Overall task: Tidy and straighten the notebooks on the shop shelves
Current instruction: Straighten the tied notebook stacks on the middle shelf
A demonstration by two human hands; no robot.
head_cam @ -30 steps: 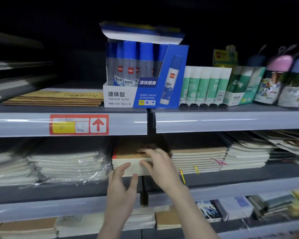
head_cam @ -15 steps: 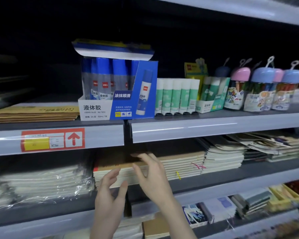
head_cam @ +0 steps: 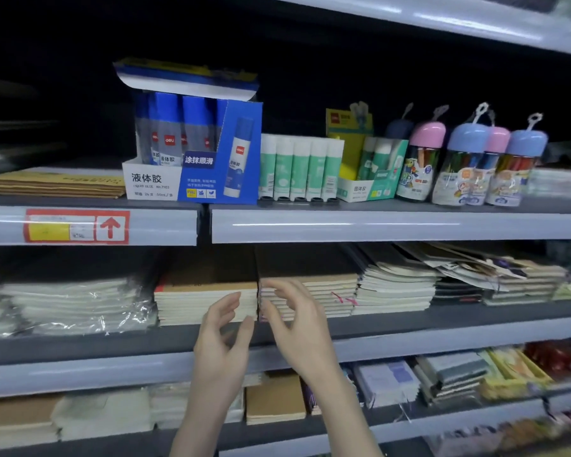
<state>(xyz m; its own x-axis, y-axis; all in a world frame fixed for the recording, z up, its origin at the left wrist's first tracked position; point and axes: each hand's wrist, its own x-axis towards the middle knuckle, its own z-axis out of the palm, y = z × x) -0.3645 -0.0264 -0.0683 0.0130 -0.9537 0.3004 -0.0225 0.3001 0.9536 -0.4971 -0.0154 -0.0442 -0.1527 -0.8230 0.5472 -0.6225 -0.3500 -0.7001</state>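
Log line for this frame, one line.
left hand: open, empty | right hand: open, empty | kraft notebook stacks: side by side, middle shelf

Both forearms reach forward, the left hand (head_cam: 223, 338) and right hand (head_cam: 299, 324) side by side, fingers loosely curled, holding nothing.

top shelf: blue glue box (head_cam: 192, 150) | green glue sticks (head_cam: 299, 166) | crayon jars (head_cam: 472, 163) | red price tag (head_cam: 76, 225)
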